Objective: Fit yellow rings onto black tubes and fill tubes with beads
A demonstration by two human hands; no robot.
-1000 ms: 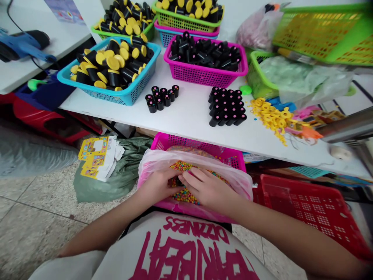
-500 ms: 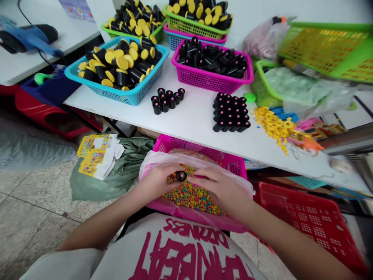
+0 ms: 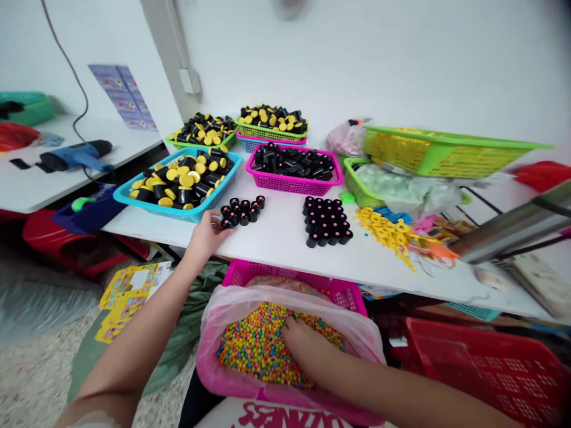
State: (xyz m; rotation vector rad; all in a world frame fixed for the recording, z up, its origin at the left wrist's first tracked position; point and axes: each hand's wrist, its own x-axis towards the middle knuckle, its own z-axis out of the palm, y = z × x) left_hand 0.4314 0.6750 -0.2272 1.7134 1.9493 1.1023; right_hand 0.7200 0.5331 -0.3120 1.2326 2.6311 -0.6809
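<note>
On the white table, my left hand (image 3: 207, 235) has its fingers round a small black cup (image 3: 227, 224) with a pink centre. This cup stands at the front left corner of a small group of similar black cups (image 3: 244, 219). My right hand (image 3: 303, 342) is down in the small multicoloured beads (image 3: 254, 342), its fingertips buried and hidden. The beads fill a whitish plastic bag (image 3: 209, 321) set in a pink basket (image 3: 229, 274) below the table edge. A tighter block of black cups (image 3: 329, 223) stands further right.
A blue basket (image 3: 178, 213) of yellow-capped black cups stands behind my left hand. A magenta basket (image 3: 294, 183) holds more black cups. Yellow plastic pieces (image 3: 388, 229) lie at the right. A red crate (image 3: 482, 362) is at the lower right.
My left hand has carried a black cup from above the beads to the group on the table. My right hand has gone down into the beads. The view has tilted up.
</note>
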